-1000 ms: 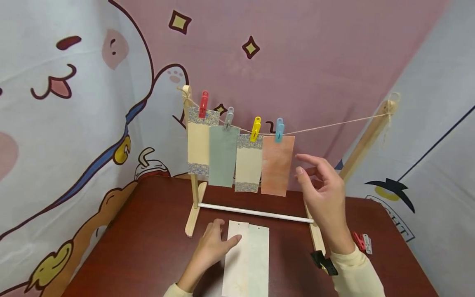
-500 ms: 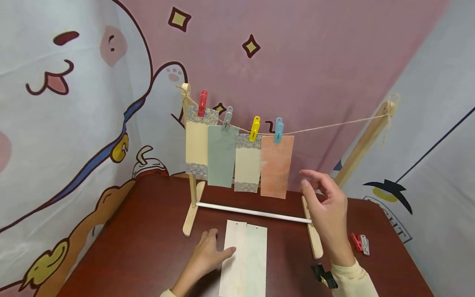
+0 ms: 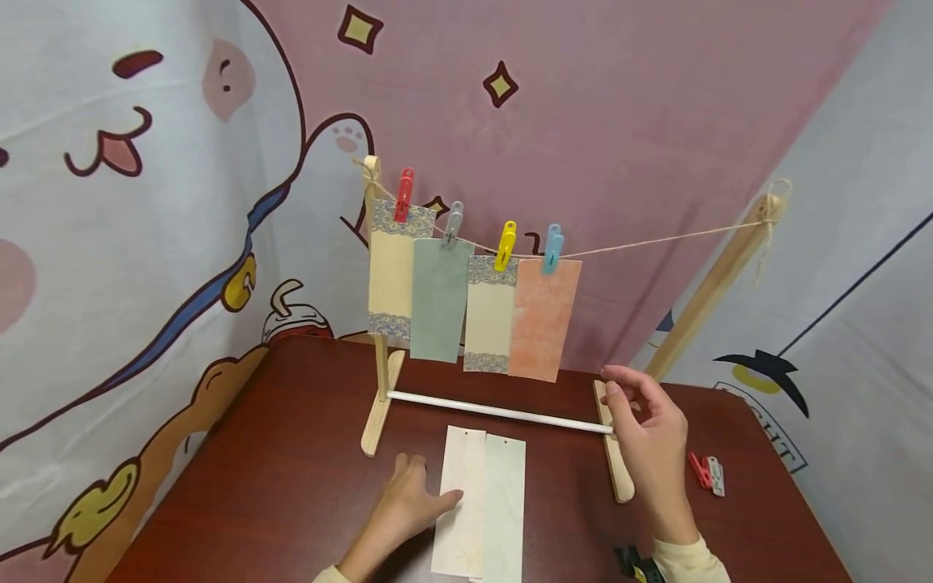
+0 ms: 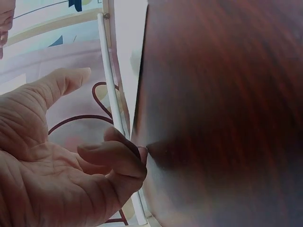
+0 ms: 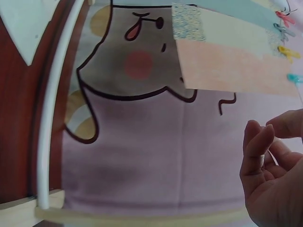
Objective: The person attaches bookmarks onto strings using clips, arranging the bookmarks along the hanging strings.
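Note:
My left hand point(image 3: 408, 502) is low over the table, just left of two pale paper strips point(image 3: 503, 506) lying side by side. Its thumb reaches over the cream strip point(image 3: 462, 478); whether it touches is unclear. In the left wrist view the bent fingertips point(image 4: 135, 156) are at the tabletop. The right hand point(image 3: 652, 441) is raised near the stand's right foot, fingers loosely bent and holding nothing. Several paper cards hang from a string point(image 3: 656, 240), among them a peach card point(image 3: 545, 324) under a blue clothespin point(image 3: 552, 248) and a green card point(image 3: 440, 304) under a clear clothespin point(image 3: 453, 223).
The string runs between two wooden posts point(image 3: 717, 283), joined low down by a white rod point(image 3: 503, 411). Red and clear clothespins point(image 3: 707, 474) lie on the table at right. A black object point(image 3: 637, 563) is beside the right sleeve. Printed cloth hangs behind.
My right hand has dropped from beside the peach card toward the stand's foot. The left hand has shifted slightly left and nearer. The hanging peach card has swung a little.

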A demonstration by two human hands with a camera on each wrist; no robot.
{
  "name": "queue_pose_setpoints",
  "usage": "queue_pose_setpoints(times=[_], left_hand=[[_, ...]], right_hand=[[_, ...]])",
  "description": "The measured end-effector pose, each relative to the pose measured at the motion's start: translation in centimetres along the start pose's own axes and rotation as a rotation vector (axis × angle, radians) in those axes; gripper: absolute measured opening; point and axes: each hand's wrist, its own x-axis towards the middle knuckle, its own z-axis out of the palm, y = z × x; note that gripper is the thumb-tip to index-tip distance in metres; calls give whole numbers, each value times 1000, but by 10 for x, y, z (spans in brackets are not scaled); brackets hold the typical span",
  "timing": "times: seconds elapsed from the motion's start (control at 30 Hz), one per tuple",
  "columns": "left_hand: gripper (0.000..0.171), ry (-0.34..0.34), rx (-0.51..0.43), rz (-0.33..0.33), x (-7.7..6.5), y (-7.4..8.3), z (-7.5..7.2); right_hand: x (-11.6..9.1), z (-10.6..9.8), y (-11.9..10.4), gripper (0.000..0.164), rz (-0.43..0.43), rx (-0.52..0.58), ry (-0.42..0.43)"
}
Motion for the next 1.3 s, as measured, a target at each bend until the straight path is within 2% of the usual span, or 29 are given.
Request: queue_pose_setpoints(times=[0.2,0.4,0.7,1.0,1.13,1.3], left_hand=[[78,38,93,42,3,-1,4],[81,60,204,19,8,3,4],[86,59,224,-26,11,7,7],[87,89,236,6,13,6,15],[86,100,245,7,15,8,18],[86,109,268,0,16,12,22]], right_hand=[[-6,-6,20,21,49,-94,17],[-12,-12,32,19,66,-179,25],[-21,-28,59,19,121,-253,9],[-30,-53,89,18,180,-422,37],[-29,-63,101,23,250,-513,-9],[-26,-78,118,38,389,-596,-148]])
